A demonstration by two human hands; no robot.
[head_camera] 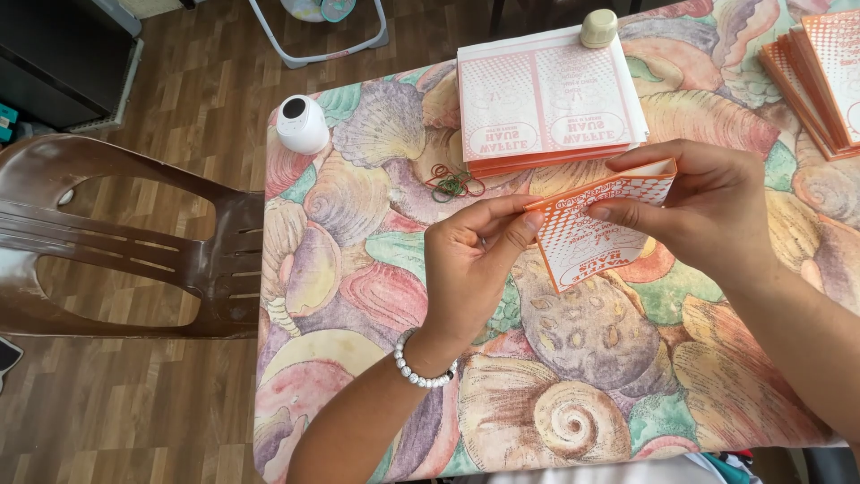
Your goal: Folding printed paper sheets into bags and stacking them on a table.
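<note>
Both hands, left hand (pixel 470 255) and right hand (pixel 708 202), pinch the orange paper sleeve (pixel 596 229) with closed fingers; keeping its edges square should crease it cleanly.

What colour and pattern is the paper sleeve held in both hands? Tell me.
Orange and white paper sleeve, with a dotted pattern; head view.

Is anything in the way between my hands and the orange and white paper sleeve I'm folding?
Nothing visible: the left hand and the right hand both already grip the orange and white paper sleeve directly, above the table.
</note>
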